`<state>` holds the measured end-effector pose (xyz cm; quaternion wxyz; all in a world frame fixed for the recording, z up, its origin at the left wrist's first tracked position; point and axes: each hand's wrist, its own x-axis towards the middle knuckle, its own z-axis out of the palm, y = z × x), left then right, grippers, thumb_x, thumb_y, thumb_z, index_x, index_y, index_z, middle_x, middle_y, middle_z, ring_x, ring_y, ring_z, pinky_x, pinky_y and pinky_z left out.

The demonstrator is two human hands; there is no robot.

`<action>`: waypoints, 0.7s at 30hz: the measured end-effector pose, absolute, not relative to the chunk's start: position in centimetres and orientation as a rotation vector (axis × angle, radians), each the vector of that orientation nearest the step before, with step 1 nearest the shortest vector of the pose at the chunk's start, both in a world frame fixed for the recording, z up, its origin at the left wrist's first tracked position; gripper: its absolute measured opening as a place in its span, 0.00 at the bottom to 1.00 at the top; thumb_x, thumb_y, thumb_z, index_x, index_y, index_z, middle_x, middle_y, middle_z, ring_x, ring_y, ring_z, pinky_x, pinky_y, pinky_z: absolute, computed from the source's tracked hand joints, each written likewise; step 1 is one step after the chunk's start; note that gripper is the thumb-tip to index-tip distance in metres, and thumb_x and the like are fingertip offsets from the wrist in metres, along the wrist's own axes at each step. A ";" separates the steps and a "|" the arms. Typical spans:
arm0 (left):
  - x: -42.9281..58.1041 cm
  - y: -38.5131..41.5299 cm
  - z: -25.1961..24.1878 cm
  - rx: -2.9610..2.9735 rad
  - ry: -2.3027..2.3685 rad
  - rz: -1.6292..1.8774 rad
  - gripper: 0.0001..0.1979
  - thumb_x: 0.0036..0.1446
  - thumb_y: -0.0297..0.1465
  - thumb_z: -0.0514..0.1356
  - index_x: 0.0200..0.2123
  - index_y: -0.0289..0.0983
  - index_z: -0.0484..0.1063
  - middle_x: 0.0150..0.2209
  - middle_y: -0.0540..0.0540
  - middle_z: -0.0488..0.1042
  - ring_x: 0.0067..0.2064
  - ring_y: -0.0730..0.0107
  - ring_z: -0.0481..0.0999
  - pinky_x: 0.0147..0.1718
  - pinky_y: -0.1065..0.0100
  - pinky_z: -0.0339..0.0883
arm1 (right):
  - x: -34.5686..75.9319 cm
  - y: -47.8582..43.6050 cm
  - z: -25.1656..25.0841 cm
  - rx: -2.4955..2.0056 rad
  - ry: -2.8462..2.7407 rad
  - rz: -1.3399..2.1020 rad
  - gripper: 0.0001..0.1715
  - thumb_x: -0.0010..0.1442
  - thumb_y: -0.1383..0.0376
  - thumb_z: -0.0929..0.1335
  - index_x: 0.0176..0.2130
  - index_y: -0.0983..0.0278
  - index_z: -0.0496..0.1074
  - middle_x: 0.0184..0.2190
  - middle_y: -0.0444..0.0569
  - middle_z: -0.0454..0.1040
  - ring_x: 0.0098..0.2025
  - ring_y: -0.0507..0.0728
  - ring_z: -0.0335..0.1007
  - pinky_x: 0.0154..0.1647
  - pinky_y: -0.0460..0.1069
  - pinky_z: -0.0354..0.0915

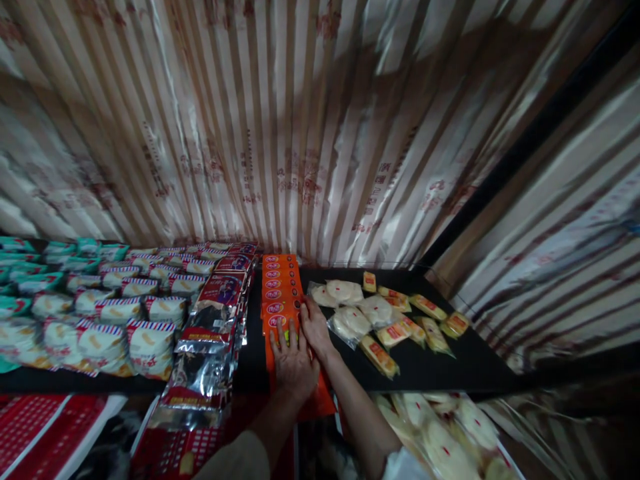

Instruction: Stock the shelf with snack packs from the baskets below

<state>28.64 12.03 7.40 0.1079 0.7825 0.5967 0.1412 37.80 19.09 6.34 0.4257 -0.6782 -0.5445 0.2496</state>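
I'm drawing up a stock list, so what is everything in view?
Green packets: many, green, far left
Striped-edge packets: many, mainly white, left
Silver packets: several, silver and dark, left of orange
Orange packets: at least six, orange, centre
Round pieces: several, white, bagged, right of orange
Wrapped bars: about nine, yellow, right
Surface: one, black, beneath these
Lower round pieces: many, white, bottom right
Patterned material: count unclear, red-white, bottom left
Sheeting: count unclear, brown-white, behind
Pole: one, black, right
Sleeves: two, pale, bottom
Left hand: one, bare, on orange packets
Right hand: one, bare, their right edge

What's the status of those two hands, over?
Left hand palm-down on orange packets. Right hand at their right edge. Packets overlapping in a row. Dark packets to left, not on top.
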 end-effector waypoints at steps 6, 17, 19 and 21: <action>28.5 12.2 7.3 2.284 1.751 0.446 0.33 0.53 0.48 0.51 0.59 0.38 0.60 0.62 0.42 0.56 0.64 0.43 0.45 0.61 0.42 0.35 | 38.5 20.8 6.5 -1.670 -1.368 0.724 0.32 0.61 0.52 0.55 0.57 0.68 0.62 0.60 0.54 0.59 0.63 0.57 0.49 0.64 0.54 0.44; 28.0 12.4 8.0 2.285 1.694 0.438 0.32 0.54 0.47 0.50 0.59 0.38 0.59 0.62 0.42 0.56 0.64 0.42 0.44 0.60 0.40 0.37 | 38.3 20.9 6.9 -1.635 -1.261 0.737 0.35 0.60 0.46 0.53 0.55 0.64 0.64 0.59 0.51 0.62 0.63 0.56 0.51 0.64 0.54 0.46; 27.6 12.5 8.0 2.283 1.675 0.436 0.33 0.53 0.47 0.51 0.59 0.37 0.59 0.63 0.42 0.54 0.65 0.43 0.43 0.61 0.42 0.37 | 38.2 20.9 6.7 -1.652 -1.251 0.728 0.35 0.60 0.46 0.53 0.55 0.64 0.65 0.58 0.51 0.62 0.63 0.56 0.51 0.64 0.53 0.46; 27.2 12.6 8.1 2.279 1.662 0.437 0.33 0.52 0.47 0.52 0.59 0.37 0.60 0.64 0.42 0.53 0.65 0.44 0.42 0.62 0.43 0.36 | 37.9 21.0 6.6 -1.662 -1.247 0.719 0.34 0.61 0.47 0.53 0.54 0.65 0.66 0.58 0.51 0.62 0.63 0.56 0.51 0.64 0.54 0.46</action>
